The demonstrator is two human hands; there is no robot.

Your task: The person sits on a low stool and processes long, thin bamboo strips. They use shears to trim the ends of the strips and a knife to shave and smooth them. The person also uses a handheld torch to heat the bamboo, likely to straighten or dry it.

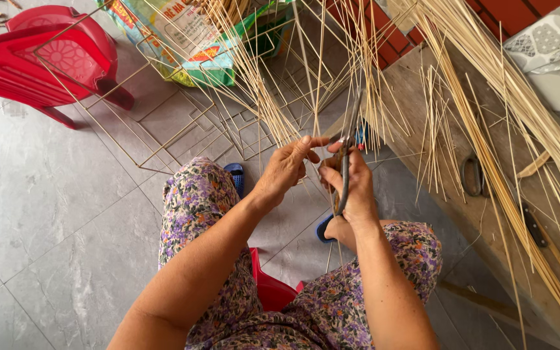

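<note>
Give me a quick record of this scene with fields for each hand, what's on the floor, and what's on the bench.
Left hand: left hand pinching thin pale bamboo sticks
Right hand: right hand closed on dark metal scissors, blades pointing up into the sticks
Floor: grey tiled floor; square bamboo-stick frames; red plastic chair tipped over; printed plastic sack
Bench: worn wooden bench carrying long bamboo strips, second pair of scissors
Seat: red plastic stool
</note>
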